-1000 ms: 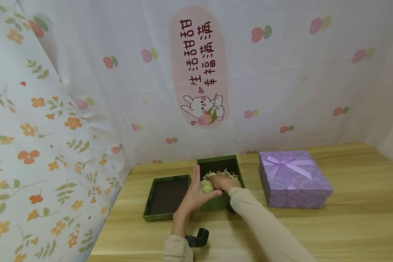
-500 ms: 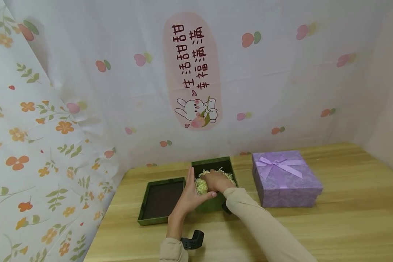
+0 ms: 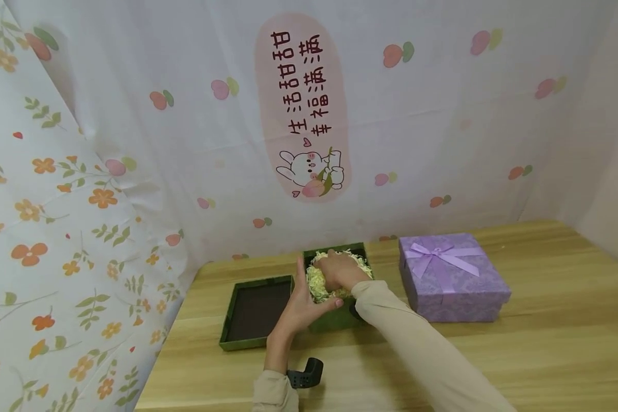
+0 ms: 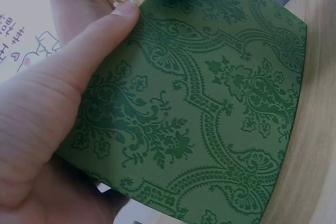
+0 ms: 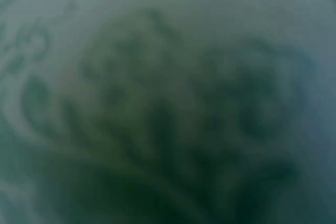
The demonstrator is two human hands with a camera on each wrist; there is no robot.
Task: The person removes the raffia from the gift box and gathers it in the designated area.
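Observation:
Pale yellow shredded paper point(image 3: 316, 283) fills the green patterned box point(image 3: 335, 320) up to its rim. My left hand point(image 3: 301, 303) holds the box at its near left corner, fingers along the left side. In the left wrist view, its thumb point(image 4: 105, 40) lies across the front face near the top edge. From above, my right hand point(image 3: 340, 270) reaches into the box with its fingers down in the paper, their tips hidden. The right wrist view has only the blurred green box wall point(image 5: 157, 103), very close.
The green lid point(image 3: 257, 312) lies inside up just left of the box. To the right stands a closed purple gift box point(image 3: 453, 277) with a ribbon bow. A printed curtain point(image 3: 226, 171) hangs behind the wooden table point(image 3: 551, 343).
The shredded paper has risen from low in the box to about its rim, with the right hand in it moving up slightly. The left hand stays at the corner.

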